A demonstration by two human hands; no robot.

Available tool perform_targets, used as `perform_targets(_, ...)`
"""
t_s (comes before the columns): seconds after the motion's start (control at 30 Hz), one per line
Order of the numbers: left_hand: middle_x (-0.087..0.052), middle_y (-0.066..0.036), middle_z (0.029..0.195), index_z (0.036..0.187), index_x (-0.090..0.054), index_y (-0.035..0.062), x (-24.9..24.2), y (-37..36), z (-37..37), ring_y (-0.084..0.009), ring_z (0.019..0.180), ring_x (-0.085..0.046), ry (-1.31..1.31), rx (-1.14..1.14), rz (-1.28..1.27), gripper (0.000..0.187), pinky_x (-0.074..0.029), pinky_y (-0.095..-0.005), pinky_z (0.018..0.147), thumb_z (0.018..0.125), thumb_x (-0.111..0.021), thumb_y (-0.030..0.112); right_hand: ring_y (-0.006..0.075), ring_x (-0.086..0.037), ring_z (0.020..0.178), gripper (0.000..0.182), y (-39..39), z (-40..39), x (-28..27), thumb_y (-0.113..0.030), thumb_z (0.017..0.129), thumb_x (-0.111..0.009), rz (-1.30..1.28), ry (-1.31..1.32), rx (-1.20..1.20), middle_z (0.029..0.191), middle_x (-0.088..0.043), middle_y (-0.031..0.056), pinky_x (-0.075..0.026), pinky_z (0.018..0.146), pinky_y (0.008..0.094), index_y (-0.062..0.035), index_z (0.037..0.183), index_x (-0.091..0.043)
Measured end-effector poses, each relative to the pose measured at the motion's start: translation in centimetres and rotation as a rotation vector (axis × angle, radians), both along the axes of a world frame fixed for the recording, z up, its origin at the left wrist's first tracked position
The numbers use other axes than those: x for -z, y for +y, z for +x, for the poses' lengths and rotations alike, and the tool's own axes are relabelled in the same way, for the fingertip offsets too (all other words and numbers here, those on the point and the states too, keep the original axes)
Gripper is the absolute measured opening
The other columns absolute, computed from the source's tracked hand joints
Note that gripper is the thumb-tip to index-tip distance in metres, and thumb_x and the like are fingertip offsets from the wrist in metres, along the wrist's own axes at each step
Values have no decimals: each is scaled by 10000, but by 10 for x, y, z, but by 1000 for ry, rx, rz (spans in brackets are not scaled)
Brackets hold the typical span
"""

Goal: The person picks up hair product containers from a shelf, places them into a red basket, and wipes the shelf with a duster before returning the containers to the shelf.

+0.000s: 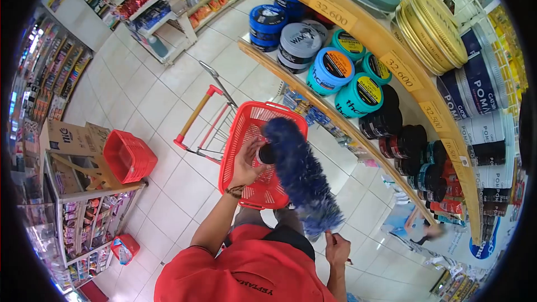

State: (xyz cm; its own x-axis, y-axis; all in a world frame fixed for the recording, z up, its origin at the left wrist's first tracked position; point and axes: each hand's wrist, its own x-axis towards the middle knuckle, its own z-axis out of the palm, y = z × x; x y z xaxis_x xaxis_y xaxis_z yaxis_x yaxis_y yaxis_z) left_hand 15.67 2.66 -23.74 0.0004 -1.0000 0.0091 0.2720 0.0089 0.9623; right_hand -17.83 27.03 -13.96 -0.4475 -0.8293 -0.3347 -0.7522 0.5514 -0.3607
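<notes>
My left hand (246,163) is over the red basket (226,159), its fingers curled round a small dark round jar (266,154). A blue fluffy duster (305,176) slants across the basket's right side, its upper end beside the jar. At the duster's lower end, my right hand (337,248) is closed on its handle, which is mostly hidden. The basket sits at a cart (211,90) with a red and tan handle.
Shelves (335,113) of jars and tins with price labels curve along the right. On the left stand a red basket (130,156), a cardboard box (70,137) and a display rack (92,196). Another red basket (125,249) is on the tiled floor.
</notes>
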Motion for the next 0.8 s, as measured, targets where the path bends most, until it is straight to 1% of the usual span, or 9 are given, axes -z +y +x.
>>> perform_targets(0.07,-544,-192,1450,1518,-376,-29,-26,3,12,-283,1397,-526,49,5,41,1013,-427,-438,1206,638,-857,-171,401,-615,564,441,-14,3,-8,-427,958,-721,22,117,-4,626,-635,169,-467,547,465,-51,732,-685)
perform_targets(0.17,-548,-178,1447,1495,-396,-20,-40,-2,26,-280,1383,-538,-65,-37,6,981,-434,-433,1199,646,-868,-158,397,-617,565,435,-17,-3,-6,-416,957,-723,-54,0,-67,635,-642,162,-464,545,462,-49,728,-686)
perform_targets(0.27,-550,-174,1443,1479,-406,-14,-43,-7,38,-279,1381,-539,-35,-33,-36,961,-437,-426,1198,646,-859,-173,388,-619,560,430,-21,6,-13,-410,958,-721,-136,-97,-236,627,-638,159,-459,539,458,-50,725,-686)
perform_targets(0.33,-562,-170,1429,1454,-420,-14,-57,-5,41,-277,1375,-547,-75,-56,-68,928,-441,-421,1192,644,-835,-198,323,-525,483,390,-23,7,-4,-333,943,-739,-180,-19,-175,566,-562,143,-410,517,413,-17,723,-676)
perform_targets(0.4,-576,-175,1425,1459,-405,-14,-76,-5,46,-287,1377,-551,-123,-45,-190,936,-464,-423,1169,651,-842,-192,316,-522,479,394,-19,4,3,-323,943,-738,-164,85,-142,557,-548,141,-405,513,411,-15,711,-657)
perform_targets(0.53,-588,-171,1400,1431,-431,-18,-83,-11,51,-269,1357,-566,-289,-91,-203,859,-451,-404,1179,675,-794,-205,322,-532,481,368,-4,13,3,-287,947,-728,-264,-40,-152,571,-564,159,-409,510,415,-16,714,-643)
perform_targets(0.6,-593,-171,1393,1439,-421,-17,-72,-11,52,-266,1348,-572,-273,-81,-177,848,-448,-396,1179,691,-777,-203,341,-538,488,360,-8,23,-6,-281,949,-726,-332,-95,-279,577,-568,169,-410,505,417,-19,715,-646)
perform_targets(0.67,-595,-169,1385,1442,-409,-5,-70,-10,47,-273,1338,-578,-135,-91,-178,875,-448,-398,1181,680,-790,-205,364,-540,494,378,-8,27,3,-300,955,-724,-315,-116,-239,578,-567,174,-411,504,428,-19,715,-648)
perform_targets(0.8,-567,-200,1408,1458,-365,2,-82,-4,45,-304,1357,-564,-184,-45,-214,970,-469,-423,1168,639,-843,-202,376,-601,543,392,-9,26,9,-388,951,-730,-132,114,-82,617,-623,156,-448,527,449,-63,734,-694)
